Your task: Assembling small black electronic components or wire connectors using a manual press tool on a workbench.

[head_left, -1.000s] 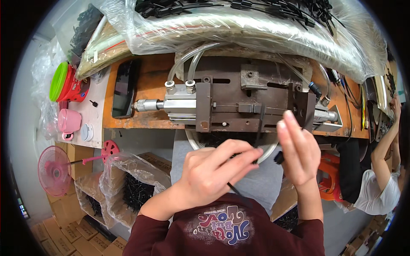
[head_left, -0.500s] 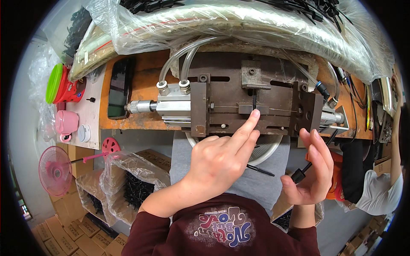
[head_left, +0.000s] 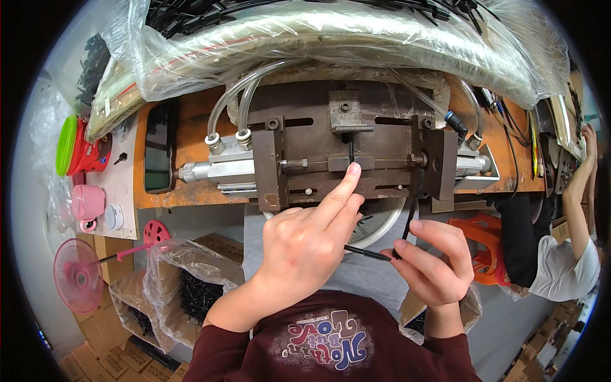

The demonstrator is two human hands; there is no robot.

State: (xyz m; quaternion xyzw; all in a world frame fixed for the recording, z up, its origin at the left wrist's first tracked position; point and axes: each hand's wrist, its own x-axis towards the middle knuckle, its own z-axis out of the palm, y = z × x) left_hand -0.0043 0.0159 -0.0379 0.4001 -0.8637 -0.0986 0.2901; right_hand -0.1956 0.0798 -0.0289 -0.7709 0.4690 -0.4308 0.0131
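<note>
My left hand (head_left: pixel 305 245) reaches over the machine's front edge, index fingertip on a slim black stick (head_left: pixel 351 149) standing at the small dark block (head_left: pixel 340 163) in the middle of the metal fixture (head_left: pixel 305 137). Its other fingers are curled. From beneath them juts a thin black rod (head_left: pixel 366 252), apparently held there. Its far end meets the fingertips of my right hand (head_left: pixel 439 261), which are pinched together. Between those fingers a second black stick (head_left: pixel 410 219) points up toward the fixture's right side. What else the curled fingers hold is hidden.
Air cylinders (head_left: pixel 232 170) flank the fixture, with clear hoses (head_left: pixel 245 95) behind. A phone (head_left: pixel 159 146) lies on the wooden bench. A white basket (head_left: pixel 388 223) sits below. Bags of black parts (head_left: pixel 197 293) stand lower left. A co-worker's arm (head_left: pixel 579 172) shows at right.
My right hand has moved left and its fingers have closed near the rod. The fixture's side plungers have come inward toward the block. The whole view has shifted; my left finger stays on the stick.
</note>
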